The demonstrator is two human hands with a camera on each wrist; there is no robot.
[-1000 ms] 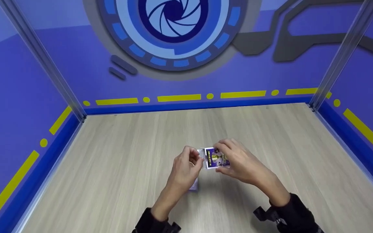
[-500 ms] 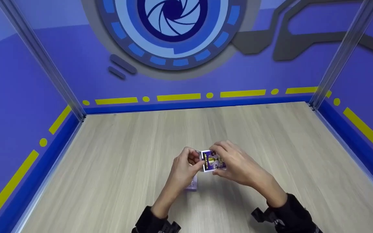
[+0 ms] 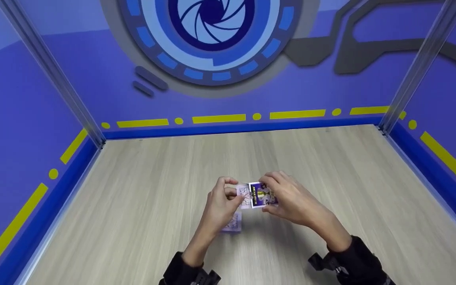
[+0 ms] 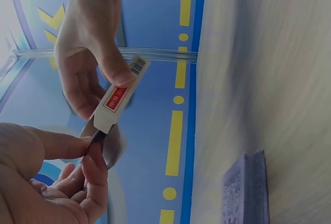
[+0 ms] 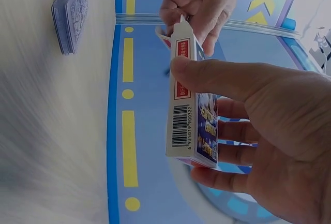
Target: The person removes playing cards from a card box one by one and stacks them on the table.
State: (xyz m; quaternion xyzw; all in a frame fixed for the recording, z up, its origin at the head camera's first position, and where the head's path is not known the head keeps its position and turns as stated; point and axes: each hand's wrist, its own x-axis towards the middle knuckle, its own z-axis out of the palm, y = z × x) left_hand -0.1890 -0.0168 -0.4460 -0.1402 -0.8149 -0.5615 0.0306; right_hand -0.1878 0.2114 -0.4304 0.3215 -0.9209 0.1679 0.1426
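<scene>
My right hand (image 3: 295, 200) grips a small card box (image 3: 264, 194) with a purple picture and white edges, raised over the table. In the right wrist view the thumb lies along the box's white side (image 5: 181, 125), which bears a barcode and a red label. From the box's open end sticks a pale pink patterned playing card (image 3: 244, 196); how many cards are there I cannot tell. My left hand (image 3: 221, 204) pinches it between thumb and fingers. Below the left hand, a deck of playing cards (image 3: 234, 222) lies stacked on the table.
The wood-grain table (image 3: 152, 198) is enclosed by a blue back wall (image 3: 251, 95) and side walls with yellow markings. A black wrist camera mount (image 3: 321, 261) sits on the right forearm, another (image 3: 208, 277) on the left.
My left hand has shifted slightly left, and the patterned card now shows out of the box's end. The right hand with the box has barely moved. More of the deck below is visible.
</scene>
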